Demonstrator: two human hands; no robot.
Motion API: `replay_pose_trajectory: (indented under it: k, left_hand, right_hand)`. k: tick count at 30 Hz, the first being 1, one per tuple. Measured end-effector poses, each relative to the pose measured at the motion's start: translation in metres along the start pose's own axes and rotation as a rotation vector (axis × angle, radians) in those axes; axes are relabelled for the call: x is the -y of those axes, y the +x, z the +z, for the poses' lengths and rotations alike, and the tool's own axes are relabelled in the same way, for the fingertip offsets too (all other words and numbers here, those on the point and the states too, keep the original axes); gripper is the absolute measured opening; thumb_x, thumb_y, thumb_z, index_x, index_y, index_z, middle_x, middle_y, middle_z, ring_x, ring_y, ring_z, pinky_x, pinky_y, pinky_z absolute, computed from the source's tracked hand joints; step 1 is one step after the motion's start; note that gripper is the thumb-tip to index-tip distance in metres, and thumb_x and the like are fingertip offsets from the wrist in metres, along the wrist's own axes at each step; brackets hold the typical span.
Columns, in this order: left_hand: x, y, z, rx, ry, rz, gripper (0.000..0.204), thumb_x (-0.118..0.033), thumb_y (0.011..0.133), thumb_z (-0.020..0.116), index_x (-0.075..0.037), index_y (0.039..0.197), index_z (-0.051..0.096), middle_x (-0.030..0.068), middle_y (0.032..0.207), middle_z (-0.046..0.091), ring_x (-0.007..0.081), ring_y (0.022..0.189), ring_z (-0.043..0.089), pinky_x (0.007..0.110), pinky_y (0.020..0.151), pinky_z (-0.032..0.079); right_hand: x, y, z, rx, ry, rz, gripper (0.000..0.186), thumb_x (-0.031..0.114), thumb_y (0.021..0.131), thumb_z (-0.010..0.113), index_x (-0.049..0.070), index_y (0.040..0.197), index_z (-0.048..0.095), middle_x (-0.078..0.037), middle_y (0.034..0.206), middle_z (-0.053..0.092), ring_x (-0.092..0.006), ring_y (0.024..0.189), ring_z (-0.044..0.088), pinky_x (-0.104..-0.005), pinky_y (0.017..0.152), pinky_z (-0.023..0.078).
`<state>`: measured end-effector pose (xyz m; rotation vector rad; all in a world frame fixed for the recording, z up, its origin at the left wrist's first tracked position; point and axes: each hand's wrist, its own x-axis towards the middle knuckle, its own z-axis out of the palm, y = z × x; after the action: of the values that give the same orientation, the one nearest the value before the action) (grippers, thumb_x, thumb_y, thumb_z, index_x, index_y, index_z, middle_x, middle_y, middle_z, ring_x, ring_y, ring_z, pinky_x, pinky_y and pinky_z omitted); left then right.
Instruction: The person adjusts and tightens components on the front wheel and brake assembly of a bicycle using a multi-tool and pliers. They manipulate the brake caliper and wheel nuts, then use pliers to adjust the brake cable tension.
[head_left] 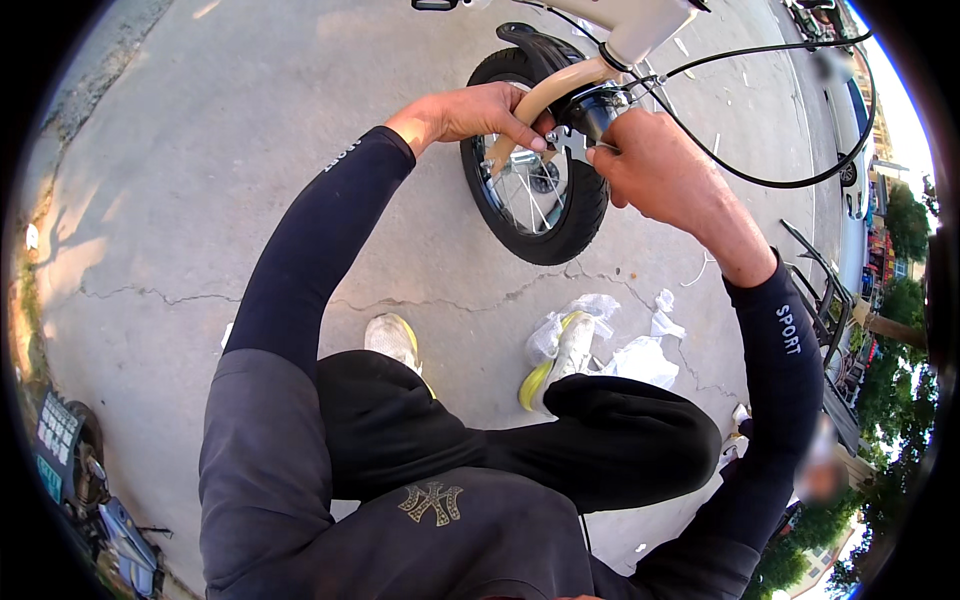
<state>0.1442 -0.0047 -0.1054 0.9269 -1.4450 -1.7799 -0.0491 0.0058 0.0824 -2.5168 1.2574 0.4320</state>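
My left hand (492, 115) is curled at the tan fork (566, 82) of a small bicycle, thumb beside a flat notched silver metal tool (571, 142). My right hand (652, 165) has its fingers closed on that tool, just below a silver and black fitting (598, 108) under the cream frame (635, 28). The front wheel (535, 222), with black tyre and silver spokes, stands below my hands. A black mudguard (525, 40) arches over it. Black cables (770, 182) loop out to the right. What exactly my left fingertips press on is partly hidden.
Cracked concrete (180, 220) lies around my shoes (390, 340). White wrapping (640, 360) lies by my right foot. A parked two-wheeler (130, 540) is at lower left. Dark metal frames (830, 310), cars (852, 150), trees and a blurred person (820, 460) are at right.
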Motion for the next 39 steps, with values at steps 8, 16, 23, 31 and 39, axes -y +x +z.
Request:
replay_pose_trajectory:
  k: [8, 16, 23, 31, 39]
  left_hand:
    - [0.005, 0.002, 0.001, 0.058, -0.116, 0.029, 0.032, -0.022, 0.083, 0.086, -0.008, 0.107, 0.069, -0.002, 0.099, 0.069, 0.0115, 0.098, 0.063, 0.028, 0.098, 0.043]
    - [0.013, 0.009, -0.002, 0.066, -0.12, 0.056, 0.033, -0.021, 0.086, 0.084, -0.007, 0.113, 0.07, -0.002, 0.104, 0.07, 0.0096, 0.1, 0.063, 0.027, 0.099, 0.045]
    - [0.013, 0.007, 0.001, 0.036, -0.076, 0.099, 0.031, -0.021, 0.087, 0.082, -0.006, 0.111, 0.07, -0.0013, 0.103, 0.07, 0.0096, 0.096, 0.062, 0.027, 0.095, 0.046]
    - [0.001, 0.002, 0.003, -0.029, 0.051, 0.048, 0.033, -0.026, 0.087, 0.083, -0.005, 0.109, 0.071, 0.0005, 0.099, 0.07, 0.0122, 0.095, 0.062, 0.029, 0.095, 0.044]
    - [0.002, -0.002, 0.009, -0.052, 0.016, 0.038, 0.026, -0.021, 0.087, 0.082, -0.006, 0.106, 0.072, -0.0009, 0.097, 0.07, 0.0113, 0.094, 0.062, 0.028, 0.094, 0.044]
  right_hand:
    - [0.017, 0.008, -0.003, 0.093, -0.065, 0.123, 0.022, 0.014, 0.092, 0.064, -0.005, 0.085, 0.073, -0.026, 0.077, 0.07, -0.0394, 0.078, 0.073, -0.0473, 0.071, 0.058]
    - [-0.003, -0.009, 0.042, -0.073, 0.162, 0.217, 0.033, 0.024, 0.101, 0.058, -0.004, 0.09, 0.072, -0.027, 0.077, 0.07, -0.0448, 0.074, 0.07, -0.051, 0.072, 0.056]
    - [0.014, -0.023, 0.085, -0.245, 0.179, 0.327, 0.034, 0.024, 0.105, 0.055, -0.002, 0.088, 0.067, -0.026, 0.071, 0.067, -0.0451, 0.072, 0.069, -0.0523, 0.069, 0.055]
    - [0.017, -0.022, 0.133, -0.622, 0.298, 0.236, 0.026, 0.022, 0.104, 0.059, 0.001, 0.088, 0.062, -0.023, 0.066, 0.064, -0.0448, 0.064, 0.066, -0.052, 0.06, 0.052]
    - [-0.004, -0.02, 0.059, -0.247, 0.148, 0.12, 0.022, 0.014, 0.094, 0.067, -0.005, 0.086, 0.072, -0.028, 0.075, 0.068, -0.0441, 0.073, 0.071, -0.0507, 0.069, 0.058]
